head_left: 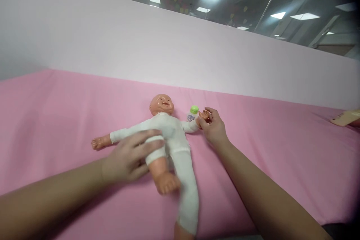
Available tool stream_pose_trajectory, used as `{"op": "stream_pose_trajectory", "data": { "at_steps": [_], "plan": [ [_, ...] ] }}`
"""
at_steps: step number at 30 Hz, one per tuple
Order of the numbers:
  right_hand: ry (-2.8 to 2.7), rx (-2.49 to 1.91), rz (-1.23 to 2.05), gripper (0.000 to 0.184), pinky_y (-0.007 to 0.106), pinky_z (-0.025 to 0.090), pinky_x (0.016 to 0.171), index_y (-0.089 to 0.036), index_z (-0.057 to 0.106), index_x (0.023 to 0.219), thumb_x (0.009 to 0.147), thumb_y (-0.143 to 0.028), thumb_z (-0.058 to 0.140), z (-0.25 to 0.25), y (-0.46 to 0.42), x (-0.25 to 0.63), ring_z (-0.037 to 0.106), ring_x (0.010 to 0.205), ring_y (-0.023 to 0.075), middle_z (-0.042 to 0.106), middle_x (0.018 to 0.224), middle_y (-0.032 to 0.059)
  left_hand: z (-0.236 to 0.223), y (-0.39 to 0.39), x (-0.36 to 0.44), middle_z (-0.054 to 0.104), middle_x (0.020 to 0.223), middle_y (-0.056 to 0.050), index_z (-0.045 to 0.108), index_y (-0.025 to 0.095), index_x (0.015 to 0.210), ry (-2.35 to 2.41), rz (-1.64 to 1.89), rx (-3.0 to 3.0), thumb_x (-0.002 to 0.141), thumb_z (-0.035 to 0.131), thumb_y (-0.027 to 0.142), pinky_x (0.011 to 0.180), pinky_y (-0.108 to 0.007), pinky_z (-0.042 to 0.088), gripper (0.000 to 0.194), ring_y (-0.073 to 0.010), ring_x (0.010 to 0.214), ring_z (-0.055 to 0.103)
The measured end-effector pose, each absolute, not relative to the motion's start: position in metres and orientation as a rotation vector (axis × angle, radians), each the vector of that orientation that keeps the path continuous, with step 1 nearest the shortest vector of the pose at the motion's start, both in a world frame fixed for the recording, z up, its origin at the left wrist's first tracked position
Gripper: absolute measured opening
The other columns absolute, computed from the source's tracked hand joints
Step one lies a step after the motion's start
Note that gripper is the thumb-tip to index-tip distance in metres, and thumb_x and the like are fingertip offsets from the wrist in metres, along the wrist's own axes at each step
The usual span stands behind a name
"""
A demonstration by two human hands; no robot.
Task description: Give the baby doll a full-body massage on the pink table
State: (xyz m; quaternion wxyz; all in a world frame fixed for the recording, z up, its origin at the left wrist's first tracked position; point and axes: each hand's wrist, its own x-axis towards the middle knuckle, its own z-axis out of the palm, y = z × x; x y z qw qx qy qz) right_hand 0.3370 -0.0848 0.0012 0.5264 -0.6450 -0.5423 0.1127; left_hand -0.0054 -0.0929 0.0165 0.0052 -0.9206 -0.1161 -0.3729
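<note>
A baby doll (174, 135) with a white cloth body and plastic head, hands and feet lies on its back on a pink sheet (70, 112). My left hand (132, 155) is wrapped round the doll's bent leg, which is raised over its belly. The doll's other leg lies stretched towards me. My right hand (214, 127) pinches the doll's small hand (203, 115) on the right side. Just beside that small hand stands a bottle (193, 113) with a green cap and a printed label, partly hidden by the doll's arm.
A pale wall (168, 52) rises behind the pink surface, with glass (219, 11) above it reflecting ceiling lights. At the far right edge lies a beige object (344, 117), cut off by the frame.
</note>
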Motion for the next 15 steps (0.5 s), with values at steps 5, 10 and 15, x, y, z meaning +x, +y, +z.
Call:
{"op": "stream_pose_trajectory", "data": {
  "at_steps": [5,10,15],
  "plan": [
    [-1.776,-1.243,0.288,0.032,0.037,0.061,0.082,-0.028,0.067,0.119,0.088,-0.03,0.071,0.012,-0.114,0.29,0.072,0.092,0.0212,0.076,0.113,0.0042,0.019,-0.067,-0.007,0.068,0.13,-0.011,0.058,0.022,0.135,-0.818,-1.177,-3.036,0.091,0.066,0.031,0.097,-0.04,0.059,0.045,-0.027,0.118,0.067],
    [-2.089,-1.026,0.133,0.04,0.043,0.052,0.104,-0.029,0.072,0.114,0.082,-0.007,0.065,0.006,-0.119,0.27,0.067,0.111,0.022,0.076,0.113,0.0007,0.015,-0.063,-0.004,0.067,0.13,-0.011,0.058,0.021,0.135,-0.844,-1.218,-3.068,0.09,0.068,0.031,0.099,-0.038,0.058,0.047,-0.0254,0.118,0.067],
    [-1.862,-1.084,0.118,0.037,0.043,0.053,0.104,-0.03,0.071,0.122,0.087,-0.019,0.068,0.003,-0.108,0.283,0.068,0.11,0.0221,0.075,0.118,0.0029,0.015,-0.075,-0.005,0.066,0.136,-0.012,0.054,0.023,0.141,-0.627,-1.243,-2.985,0.087,0.075,0.031,0.108,-0.044,0.054,0.059,-0.0294,0.129,0.061]
  ]
}}
